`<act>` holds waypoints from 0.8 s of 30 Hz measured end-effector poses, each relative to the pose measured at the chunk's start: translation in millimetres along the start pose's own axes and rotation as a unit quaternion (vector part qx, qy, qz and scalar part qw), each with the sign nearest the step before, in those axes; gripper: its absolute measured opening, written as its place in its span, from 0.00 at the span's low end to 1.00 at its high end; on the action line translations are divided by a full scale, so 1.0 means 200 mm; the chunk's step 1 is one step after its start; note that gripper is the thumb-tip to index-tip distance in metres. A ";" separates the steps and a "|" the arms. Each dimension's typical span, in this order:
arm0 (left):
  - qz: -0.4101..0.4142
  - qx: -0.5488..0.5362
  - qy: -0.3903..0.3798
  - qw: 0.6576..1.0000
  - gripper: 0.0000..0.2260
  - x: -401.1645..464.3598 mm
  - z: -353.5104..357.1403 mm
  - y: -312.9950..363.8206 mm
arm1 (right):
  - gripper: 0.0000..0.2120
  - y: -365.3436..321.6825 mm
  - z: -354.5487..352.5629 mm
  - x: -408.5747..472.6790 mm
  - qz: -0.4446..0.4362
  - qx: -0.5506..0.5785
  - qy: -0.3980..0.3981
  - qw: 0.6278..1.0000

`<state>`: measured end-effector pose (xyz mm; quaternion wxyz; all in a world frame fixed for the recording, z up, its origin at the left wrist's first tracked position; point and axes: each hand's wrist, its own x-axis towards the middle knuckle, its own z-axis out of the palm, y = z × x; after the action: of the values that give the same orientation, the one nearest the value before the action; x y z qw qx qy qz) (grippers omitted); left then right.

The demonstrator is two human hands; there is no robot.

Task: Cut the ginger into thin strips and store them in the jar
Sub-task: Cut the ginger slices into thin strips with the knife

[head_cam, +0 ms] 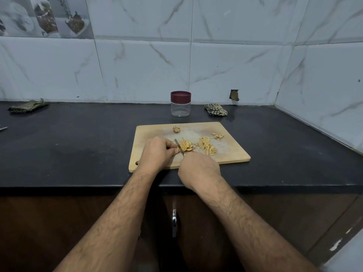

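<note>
A wooden cutting board lies on the black counter. On it sits a stack of yellow ginger slices, with a pile of thin ginger strips to its right. My left hand has curled fingers pressed against the slices' left side. My right hand grips a knife whose blade rests at the slices' left edge; its handle is hidden in my fist. A clear jar with a maroon lid on stands behind the board, near the wall.
A ginger knob and peel scraps lie at the board's far side. Folded checked cloths sit at the back right and far left. The counter's front edge runs under my forearms. Tiled walls close the back and right.
</note>
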<state>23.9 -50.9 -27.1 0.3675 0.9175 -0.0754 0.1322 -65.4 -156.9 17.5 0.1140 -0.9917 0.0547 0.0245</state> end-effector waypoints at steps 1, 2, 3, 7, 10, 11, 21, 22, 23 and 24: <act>-0.002 -0.001 0.001 1.000 0.04 0.00 0.00 0.00 | 0.15 0.00 0.00 0.00 -0.002 0.002 0.001 1.000; -0.003 -0.003 0.002 1.000 0.04 0.00 0.00 0.00 | 0.15 0.00 0.00 -0.01 -0.003 0.005 0.001 1.000; -0.003 -0.004 0.004 1.000 0.04 0.00 0.00 0.00 | 0.15 0.01 0.00 -0.01 -0.003 0.008 0.001 1.000; -0.001 -0.004 0.008 1.000 0.04 0.00 0.00 0.01 | 0.15 0.01 -0.01 0.00 0.007 0.017 -0.002 1.000; -0.001 0.000 0.012 1.000 0.05 0.00 0.00 0.00 | 0.15 0.00 -0.01 0.00 0.009 0.014 -0.008 1.000; -0.001 0.001 0.012 1.000 0.05 0.00 0.00 0.00 | 0.15 0.00 -0.01 0.00 0.008 0.012 -0.009 1.000; -0.003 0.001 0.012 1.000 0.05 0.00 0.01 0.00 | 0.16 -0.02 -0.04 0.02 0.013 -0.003 -0.035 0.999; -0.002 0.001 0.012 1.000 0.04 0.00 0.01 0.00 | 0.15 -0.02 -0.04 0.02 0.012 -0.003 -0.035 0.999; -0.001 0.002 0.011 1.000 0.04 0.00 0.01 0.01 | 0.15 -0.02 -0.04 0.03 0.011 -0.004 -0.034 0.999; -0.001 0.002 0.011 1.000 0.04 0.00 0.00 0.01 | 0.14 -0.02 -0.04 0.03 0.009 -0.005 -0.032 0.999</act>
<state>22.9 -52.3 -27.1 0.3666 0.9169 -0.0701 0.1416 -58.4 -154.6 25.7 0.1107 -0.9903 0.0601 0.0578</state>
